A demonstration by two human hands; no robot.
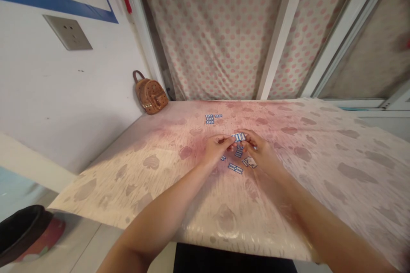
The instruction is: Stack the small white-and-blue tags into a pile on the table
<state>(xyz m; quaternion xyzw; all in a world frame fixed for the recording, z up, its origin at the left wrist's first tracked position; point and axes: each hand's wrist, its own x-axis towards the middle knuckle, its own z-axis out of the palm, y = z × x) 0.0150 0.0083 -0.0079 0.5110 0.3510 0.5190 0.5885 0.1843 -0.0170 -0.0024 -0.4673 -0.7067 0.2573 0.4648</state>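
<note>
Above the middle of the table, a small flat blue-and-white striped piece [238, 137] is pinched between my two hands; its exact kind is unclear. My left hand [218, 148] grips its left end between thumb and fingers. At its right end, the fingers of my right hand [260, 150] are closed. Similar loose pieces lie under and near my hands: one striped piece [235, 168], another [238, 151], and a piece with a pale face [250, 162]. Farther off, a small block of such pieces [209, 119] lies joined or closely set, with a short strip [218, 115] beside it.
A patterned, glossy cloth covers the table [153, 196]. A small brown backpack-shaped bag [152, 96] leans by the wall at the back left. Behind the table hangs a dotted curtain [218, 34]. A dark-rimmed bin [28, 234] stands on the floor at left.
</note>
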